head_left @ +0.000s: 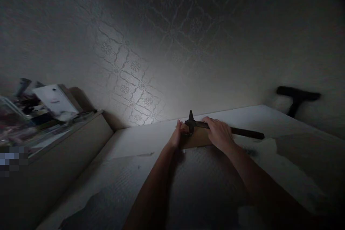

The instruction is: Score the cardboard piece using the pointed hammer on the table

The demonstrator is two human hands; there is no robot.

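My right hand (221, 134) is closed around the handle of a hammer (248, 133), which lies level across the middle of the view. The dark hammer head (191, 124) points left, over a brown block or board (198, 138) that looks like wood. My left hand (175, 137) is closed on the left end of this brown piece, close beside the hammer head. Its thumb side points up; some of its fingers are hidden in shadow. Whether a nail or other small thing is under the hammer head I cannot make out.
A pale surface with a torn, worn covering (129, 176) spreads below my arms, against a patterned wall (140, 79). On the left, a cabinet (81, 154) carries a white box (56, 100) and clutter. A black T-shaped object (298, 97) stands at the right.
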